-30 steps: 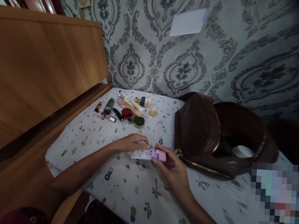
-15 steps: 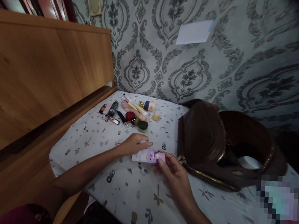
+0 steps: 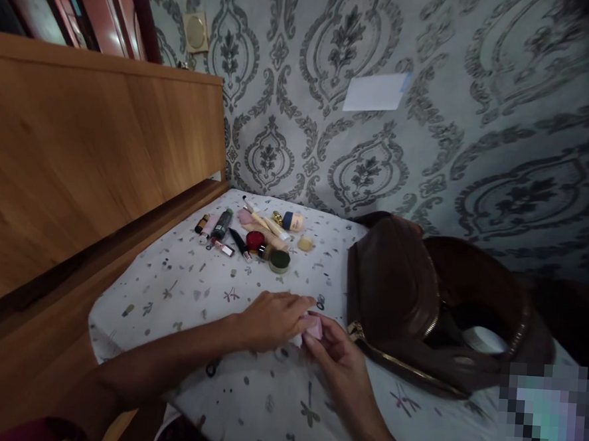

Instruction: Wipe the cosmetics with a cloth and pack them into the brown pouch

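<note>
Presently, I am seeing the right hand [image 3: 342, 358] pinching a pink item [image 3: 314, 327] over the tabletop [image 3: 146, 281], grip narrow, while the left hand [image 3: 271, 320] is covering one end, grip unreadable, so uneven pulling could be causing a slip.

No lettering could be read, as the marks on the blue-and-peach jar [image 3: 293, 222] and dark bottle [image 3: 223, 223] beyond the left hand [image 3: 274, 321] were shown too small.

home interior with ornate wallpaper [image 3: 299, 147]
</note>
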{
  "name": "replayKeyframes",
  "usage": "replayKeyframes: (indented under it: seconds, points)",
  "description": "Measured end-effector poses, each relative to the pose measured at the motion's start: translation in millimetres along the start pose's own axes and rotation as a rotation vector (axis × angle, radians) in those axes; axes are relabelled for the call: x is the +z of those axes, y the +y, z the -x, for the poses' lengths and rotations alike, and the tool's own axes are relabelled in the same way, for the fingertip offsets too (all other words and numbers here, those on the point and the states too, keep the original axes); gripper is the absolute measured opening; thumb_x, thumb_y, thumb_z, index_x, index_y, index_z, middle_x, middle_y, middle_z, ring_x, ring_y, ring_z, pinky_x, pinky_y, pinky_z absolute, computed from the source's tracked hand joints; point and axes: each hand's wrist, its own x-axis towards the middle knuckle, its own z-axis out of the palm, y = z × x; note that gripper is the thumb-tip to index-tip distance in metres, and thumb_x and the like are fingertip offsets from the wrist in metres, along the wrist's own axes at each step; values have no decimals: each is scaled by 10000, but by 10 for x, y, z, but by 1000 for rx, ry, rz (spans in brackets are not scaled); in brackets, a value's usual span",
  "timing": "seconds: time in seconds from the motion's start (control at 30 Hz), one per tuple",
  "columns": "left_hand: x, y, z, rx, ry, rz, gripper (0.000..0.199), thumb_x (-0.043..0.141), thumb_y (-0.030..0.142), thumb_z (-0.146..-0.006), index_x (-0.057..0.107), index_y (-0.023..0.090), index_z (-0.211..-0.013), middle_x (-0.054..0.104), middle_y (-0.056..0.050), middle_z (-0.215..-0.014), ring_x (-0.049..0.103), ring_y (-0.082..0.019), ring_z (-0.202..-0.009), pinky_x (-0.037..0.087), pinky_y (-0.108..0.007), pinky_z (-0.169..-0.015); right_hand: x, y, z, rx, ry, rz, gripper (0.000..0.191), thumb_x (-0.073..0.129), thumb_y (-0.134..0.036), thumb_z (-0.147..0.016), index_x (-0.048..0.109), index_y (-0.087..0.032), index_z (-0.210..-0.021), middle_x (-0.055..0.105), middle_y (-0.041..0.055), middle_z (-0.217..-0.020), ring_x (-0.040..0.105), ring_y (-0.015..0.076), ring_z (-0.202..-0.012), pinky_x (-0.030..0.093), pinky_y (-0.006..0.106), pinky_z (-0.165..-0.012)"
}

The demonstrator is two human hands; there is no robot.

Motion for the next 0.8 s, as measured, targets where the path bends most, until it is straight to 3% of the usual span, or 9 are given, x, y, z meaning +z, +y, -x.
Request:
replayKeyframes:
  seconds: [0.13, 0.33, 0.47, 0.67, 0.8]
  points:
    - [30, 53, 12, 30, -9, 11, 446, 420, 429, -1006, 464, 149, -1349, 681, -131, -1237, 657, -275, -1132, 548, -426, -915, -2, 10, -5, -20, -10, 9, 485, 798, -528, -685, 678, -183, -1004, 674, 40, -781, 576, 143, -599, 499, 243, -545]
    - [29, -22, 31, 31, 90, 146, 360, 354, 333, -1024, 515, 146, -1286, 707, -116, -1188, 689, -232, -1057, 545, -348, -887, 33, -30, 31, -69, -43, 39, 416, 739, -549, -751, 702, -168, -916, 646, 26, -703, 564, 134, -586, 505, 248, -573]
    - [-74, -46, 18, -43, 96, 304, 340, 356, 325, -1011, 561, 167, -1231, 729, -91, -1098, 689, -199, -950, 519, -313, -852, 36, -54, 57, -71, -35, 30, 405, 734, -528, -764, 710, -185, -976, 685, 36, -746, 616, 161, -612, 539, 277, -606]
    - [-278, -223, -43, -89, -104, 637, 296, 445, 344, -947, 660, 156, -1026, 719, -50, -965, 639, -179, -894, 469, -269, -832, -66, -252, 87, -159, -52, 176, 325, 722, -436, -804, 733, -233, -1057, 737, 70, -1041, 682, 224, -942, 552, 327, -850]
    - [-289, -266, -85, -79, -262, 865, 293, 476, 356, -921, 667, 140, -973, 707, -56, -981, 621, -178, -925, 456, -255, -848, -242, -485, 195, -193, -42, 252, 308, 699, -421, -834, 728, -235, -1078, 729, 60, -1012, 677, 197, -886, 554, 298, -799]
